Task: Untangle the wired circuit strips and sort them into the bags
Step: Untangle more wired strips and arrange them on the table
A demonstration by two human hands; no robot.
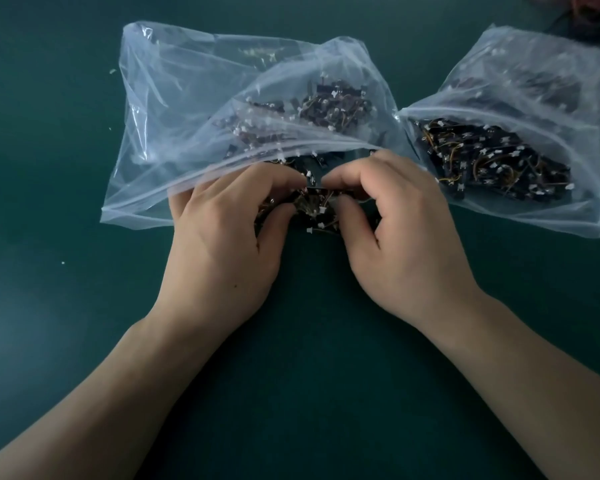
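Note:
A tangled clump of black circuit strips (315, 211) with thin wires and white connectors lies on the dark green table between my hands. My left hand (229, 233) grips its left side with curled fingers. My right hand (399, 233) pinches its right side between thumb and fingers. Just behind them lies a clear plastic bag (187, 109), its mouth toward me, holding several strips with reddish wires. A second clear bag (520, 109) at the right holds several black strips with yellow wires. My fingers hide part of the clump.
The dark green table (309, 341) stretches around the bags. A heap of reddish wires (589, 12) sits at the far right corner. Small white specks (63, 262) lie on the left of the table.

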